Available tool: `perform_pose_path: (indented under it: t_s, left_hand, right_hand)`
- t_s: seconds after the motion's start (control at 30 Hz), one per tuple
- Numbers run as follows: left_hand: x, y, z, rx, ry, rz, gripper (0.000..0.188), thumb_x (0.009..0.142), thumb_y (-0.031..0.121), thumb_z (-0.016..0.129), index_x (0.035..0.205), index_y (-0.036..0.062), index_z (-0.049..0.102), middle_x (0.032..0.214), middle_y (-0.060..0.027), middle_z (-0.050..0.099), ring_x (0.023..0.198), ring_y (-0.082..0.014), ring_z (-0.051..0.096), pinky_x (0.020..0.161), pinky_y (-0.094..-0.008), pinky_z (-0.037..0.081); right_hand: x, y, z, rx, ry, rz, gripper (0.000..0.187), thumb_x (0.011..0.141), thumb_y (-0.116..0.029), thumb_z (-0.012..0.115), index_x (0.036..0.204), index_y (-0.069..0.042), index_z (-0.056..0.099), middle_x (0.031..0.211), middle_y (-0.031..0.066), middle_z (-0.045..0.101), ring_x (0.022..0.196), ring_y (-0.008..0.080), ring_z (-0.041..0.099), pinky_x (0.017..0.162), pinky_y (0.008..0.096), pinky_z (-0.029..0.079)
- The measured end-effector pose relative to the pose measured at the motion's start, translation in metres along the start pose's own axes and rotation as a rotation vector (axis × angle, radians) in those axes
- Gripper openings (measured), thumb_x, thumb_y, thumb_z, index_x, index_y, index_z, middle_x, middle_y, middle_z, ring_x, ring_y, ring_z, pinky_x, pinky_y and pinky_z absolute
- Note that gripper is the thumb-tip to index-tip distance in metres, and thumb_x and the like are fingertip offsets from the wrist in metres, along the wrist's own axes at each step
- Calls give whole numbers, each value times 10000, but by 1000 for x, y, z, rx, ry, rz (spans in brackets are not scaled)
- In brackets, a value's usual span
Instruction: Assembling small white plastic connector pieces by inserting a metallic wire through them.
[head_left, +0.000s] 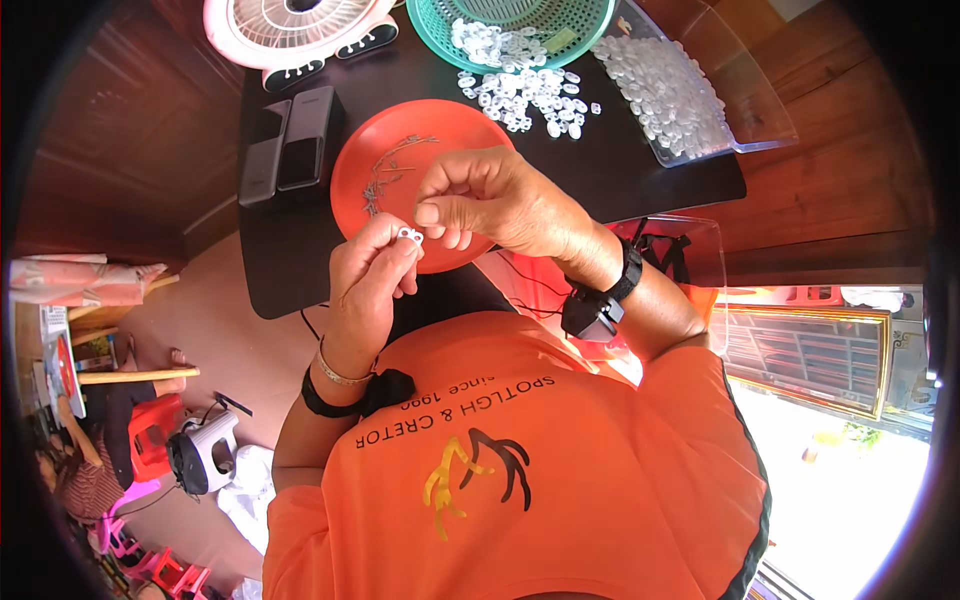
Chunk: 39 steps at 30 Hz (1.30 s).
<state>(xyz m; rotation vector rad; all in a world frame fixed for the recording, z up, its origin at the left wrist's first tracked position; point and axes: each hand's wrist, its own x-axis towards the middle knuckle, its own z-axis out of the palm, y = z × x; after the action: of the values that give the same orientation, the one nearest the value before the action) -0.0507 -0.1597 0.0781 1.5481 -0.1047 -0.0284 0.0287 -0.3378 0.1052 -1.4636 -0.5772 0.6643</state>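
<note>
Head view: left hand (368, 265) pinches a small white plastic piece (409, 236) between thumb and fingertips, grip closed on it. Right hand (478, 200) sits just beside, fingers curled, thumb and forefinger pressed together close to the piece; whether it holds anything, cannot tell. Both hands hover over an orange plate (360, 165) carrying thin metal wires (385, 175). Black tabletop (640, 170) also bears loose white pieces (525, 95), a green basket (440, 30), a clear tray (740, 120), two dark boxes (290, 145).
</note>
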Motion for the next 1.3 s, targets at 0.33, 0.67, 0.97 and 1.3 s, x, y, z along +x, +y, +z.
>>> perform_pose_path:
  t_s: [0.33, 0.67, 0.97, 1.3]
  left_hand:
    - [-2, 4, 4, 50, -20, -41, 224, 916, 195, 465, 845, 9, 568, 625, 4, 474, 516, -55, 415, 471, -199, 297]
    - [-7, -2, 11, 12, 52, -11, 199, 925, 189, 475, 808, 35, 523, 604, 13, 446, 476, -50, 377, 446, -195, 264]
    - [-7, -5, 0, -55, 65, -64, 214, 917, 164, 490, 750, 34, 522, 559, 20, 447, 481, -39, 374, 459, -199, 255]
    - [-8, -8, 2, -72, 60, -68, 217, 913, 162, 472, 747, 30, 514, 560, 9, 454, 479, -43, 380, 455, -196, 272]
  right_hand:
    - [-2, 5, 7, -15, -6, 12, 143, 912, -157, 632, 900, -14, 627, 764, -3, 612, 653, 47, 539, 570, 189, 450]
    - [-7, 20, 23, -24, 95, -130, 120, 914, -91, 616, 835, -4, 596, 710, -15, 562, 636, 34, 496, 543, 204, 411]
    - [-8, -1, -71, -816, 504, -244, 193, 850, -181, 664, 955, -22, 689, 858, 80, 687, 764, 141, 637, 703, 285, 505]
    - [-11, 41, -200, -1277, 592, 50, 269, 781, -259, 609, 946, -59, 683, 875, 117, 687, 822, 282, 654, 748, 367, 507]
